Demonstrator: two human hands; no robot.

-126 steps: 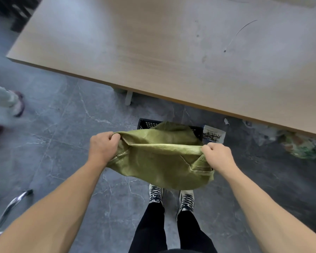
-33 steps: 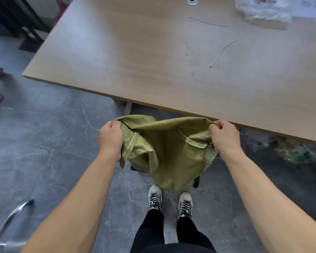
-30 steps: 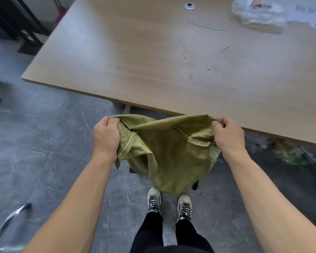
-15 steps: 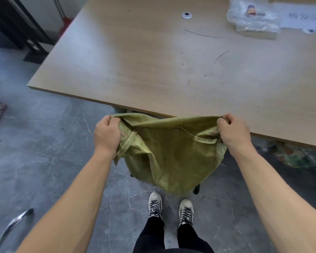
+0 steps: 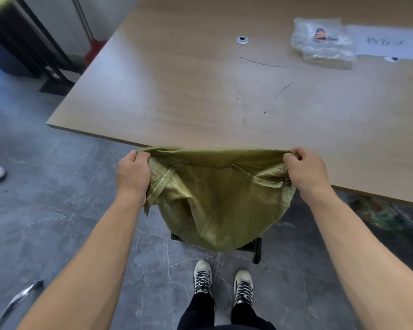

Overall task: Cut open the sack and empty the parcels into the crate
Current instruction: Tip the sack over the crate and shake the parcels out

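Two hands (image 5: 221, 173) hold one green sack (image 5: 221, 198) above one crate (image 5: 256, 248)

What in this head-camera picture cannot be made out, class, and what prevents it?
- Crate: only dark corners show; the green sack hanging from the left hand and right hand hides its contents.
- Sack interior: its folds hide whether parcels remain.
- Paper sheet on the table: writing too small, cut by the right edge.
- Clear bag: label blurred.

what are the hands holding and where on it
Both hold the green sack by its top edge: left hand at the left corner, right hand at the right corner.
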